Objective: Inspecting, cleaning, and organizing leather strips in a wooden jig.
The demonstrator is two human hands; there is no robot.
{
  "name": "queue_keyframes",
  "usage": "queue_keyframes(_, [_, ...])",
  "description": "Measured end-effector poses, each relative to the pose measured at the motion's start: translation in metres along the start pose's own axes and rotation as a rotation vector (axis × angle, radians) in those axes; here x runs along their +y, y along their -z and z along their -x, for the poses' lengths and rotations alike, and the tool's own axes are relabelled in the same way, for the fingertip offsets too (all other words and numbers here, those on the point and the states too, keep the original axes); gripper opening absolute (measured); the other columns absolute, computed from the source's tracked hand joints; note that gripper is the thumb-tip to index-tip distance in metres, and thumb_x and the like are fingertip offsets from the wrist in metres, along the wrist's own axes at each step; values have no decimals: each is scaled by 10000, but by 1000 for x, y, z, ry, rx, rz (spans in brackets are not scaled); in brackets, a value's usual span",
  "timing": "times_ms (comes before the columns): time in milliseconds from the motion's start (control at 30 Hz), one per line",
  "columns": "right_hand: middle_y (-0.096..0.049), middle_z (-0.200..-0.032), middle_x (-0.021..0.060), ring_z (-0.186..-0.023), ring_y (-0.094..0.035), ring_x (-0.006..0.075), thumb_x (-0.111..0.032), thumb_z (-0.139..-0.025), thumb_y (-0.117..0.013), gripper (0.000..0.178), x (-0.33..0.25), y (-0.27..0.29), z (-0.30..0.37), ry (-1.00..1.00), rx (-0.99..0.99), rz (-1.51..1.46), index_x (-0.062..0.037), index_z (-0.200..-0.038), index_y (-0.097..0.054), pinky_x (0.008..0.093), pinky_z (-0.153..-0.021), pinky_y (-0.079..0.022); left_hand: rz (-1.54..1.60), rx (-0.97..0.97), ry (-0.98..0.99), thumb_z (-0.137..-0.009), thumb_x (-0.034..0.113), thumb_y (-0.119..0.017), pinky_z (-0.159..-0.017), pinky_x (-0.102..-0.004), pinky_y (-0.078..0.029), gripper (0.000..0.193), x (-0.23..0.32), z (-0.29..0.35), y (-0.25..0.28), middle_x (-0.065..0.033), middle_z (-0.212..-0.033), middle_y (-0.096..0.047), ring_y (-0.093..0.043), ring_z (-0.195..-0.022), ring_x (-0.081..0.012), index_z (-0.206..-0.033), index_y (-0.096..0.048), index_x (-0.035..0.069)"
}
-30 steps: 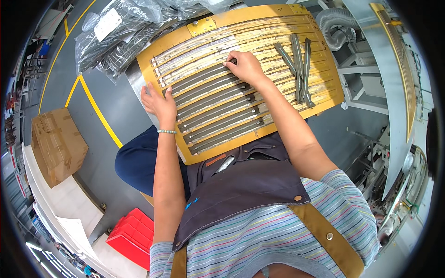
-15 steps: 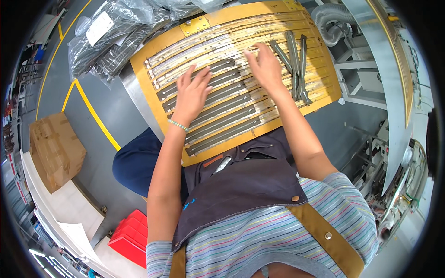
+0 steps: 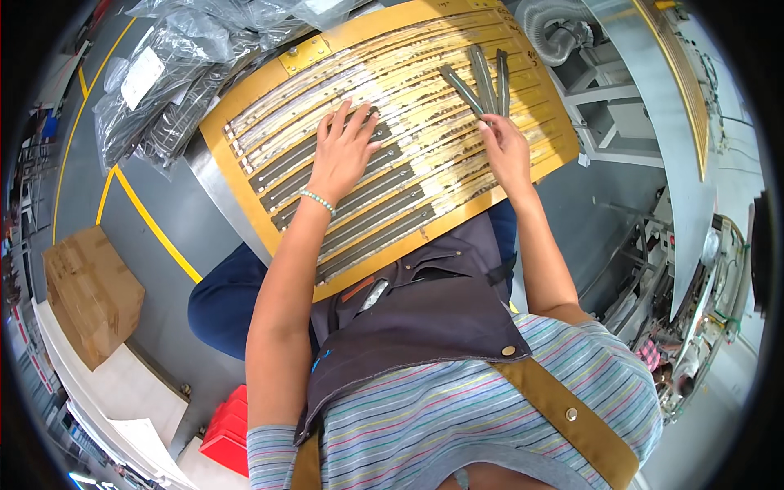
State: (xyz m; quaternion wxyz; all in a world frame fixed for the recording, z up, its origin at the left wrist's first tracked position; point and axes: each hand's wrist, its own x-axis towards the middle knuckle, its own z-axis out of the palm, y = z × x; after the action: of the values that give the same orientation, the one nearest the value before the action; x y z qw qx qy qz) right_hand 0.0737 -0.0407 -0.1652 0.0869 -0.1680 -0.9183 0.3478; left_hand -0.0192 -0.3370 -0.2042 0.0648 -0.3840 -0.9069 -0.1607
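Note:
A yellow slotted board lies before me, with dark grey, zipper-like strips set side by side in its nearer left slots. My left hand rests on the upper strips, fingers spread and open. On the right of the board, several loose strips of the same kind fan out away from me. Around their near ends my right hand is closed, thumb and fingers drawn together. The hand covers those ends, so how many strips it grips cannot be made out.
Clear plastic bags of dark strips lie beyond the board's left corner. A cardboard box and a red bin are at the left. A grey flexible duct and a white frame stand at the far right.
My right hand has come from the board's upper middle toward me and right, closing on the loose strips. My left hand has shifted slightly up the strips. The whole view has shifted a little.

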Motion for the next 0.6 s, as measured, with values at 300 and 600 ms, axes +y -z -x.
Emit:
queue_keyframes(300, [-722, -757, 134, -740, -702, 285, -429, -920, -659, 398, -86, -104, -64, -129, -398, 49, -51, -938, -784, 389, -720, -533, 112, 77, 93, -929, 234, -680, -1116, -469, -315, 407, 0, 10, -7, -50, -1378, -589, -419, -1381, -313, -1281, -660, 31])
queue_keyframes(600, [-704, -740, 83, -673, -681, 244, -245, -820, -782, 183, -81, -138, -48, 108, -83, -159, -62, -819, -777, 356, -637, -523, 132, 78, 102, -923, 211, -684, -1117, -474, -314, 405, 1, 11, -5, -47, -1378, -590, -420, -1378, -315, -1285, -662, 31])
